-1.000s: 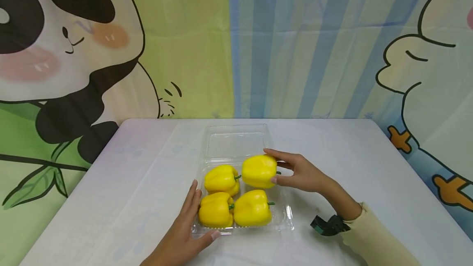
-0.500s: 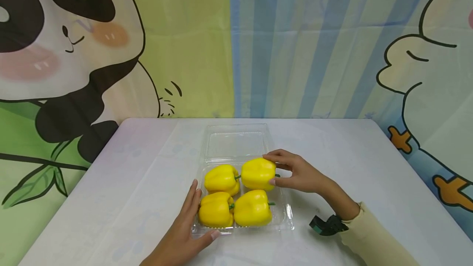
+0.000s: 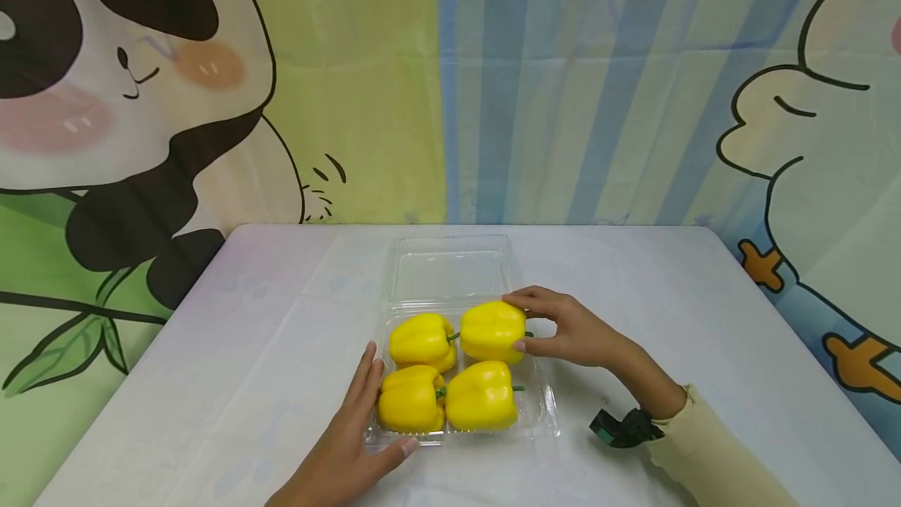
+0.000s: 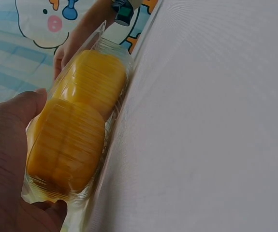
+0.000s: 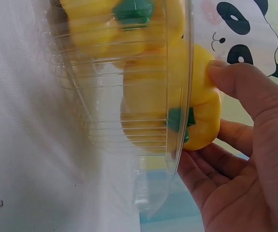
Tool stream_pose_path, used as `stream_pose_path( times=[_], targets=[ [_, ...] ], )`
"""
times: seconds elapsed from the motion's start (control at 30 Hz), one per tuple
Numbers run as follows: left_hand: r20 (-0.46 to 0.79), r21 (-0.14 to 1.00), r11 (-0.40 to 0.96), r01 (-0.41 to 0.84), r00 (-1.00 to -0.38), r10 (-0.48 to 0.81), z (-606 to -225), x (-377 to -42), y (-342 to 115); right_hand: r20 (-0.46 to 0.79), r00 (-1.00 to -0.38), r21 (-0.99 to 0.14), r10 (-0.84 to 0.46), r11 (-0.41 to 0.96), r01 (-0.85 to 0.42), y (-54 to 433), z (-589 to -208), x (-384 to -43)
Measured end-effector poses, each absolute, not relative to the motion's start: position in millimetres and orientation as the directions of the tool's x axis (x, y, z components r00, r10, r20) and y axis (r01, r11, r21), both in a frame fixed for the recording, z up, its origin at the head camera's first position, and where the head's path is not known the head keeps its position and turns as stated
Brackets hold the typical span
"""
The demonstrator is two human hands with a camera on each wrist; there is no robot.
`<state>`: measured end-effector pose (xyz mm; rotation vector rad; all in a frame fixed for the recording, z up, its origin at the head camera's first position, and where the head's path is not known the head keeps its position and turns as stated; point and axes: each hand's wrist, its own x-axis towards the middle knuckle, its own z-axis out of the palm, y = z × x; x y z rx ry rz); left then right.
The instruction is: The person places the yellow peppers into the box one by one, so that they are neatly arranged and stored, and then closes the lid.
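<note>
Peppers (image 3: 411,399), lower centre: three sit in clear box (image 3: 540,413); fourth pepper (image 3: 490,331), upper right of group, pinched in our right hand (image 3: 566,329), unreleased. We judge filling nearly done, lid (image 3: 450,275) unclosed. Our left hand (image 3: 343,436), fingers straight, touches box.

Left grip (image 3: 341,436): fingers (image 3: 359,382) extended, thumb (image 3: 393,457) spread wide. Right grip (image 3: 566,329): thumb and fingers bent, opposed; forearm (image 3: 646,382) slanting inward.

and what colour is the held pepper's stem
The stem is green, clearest in the right wrist view.
</note>
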<state>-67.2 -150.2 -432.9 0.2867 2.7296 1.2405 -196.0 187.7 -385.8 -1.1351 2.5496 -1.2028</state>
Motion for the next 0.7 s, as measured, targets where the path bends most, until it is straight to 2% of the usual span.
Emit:
stream_pose_path(
  times=[0.7],
  targets=[
    [-0.038, 0.761, 0.638, 0.115, -0.975, 0.221, -433.0, -67.8, -150.1, 0.153, -0.711, -0.669, -0.686, 0.458, -0.585, 183.4, -380.7, -192.8]
  ],
)
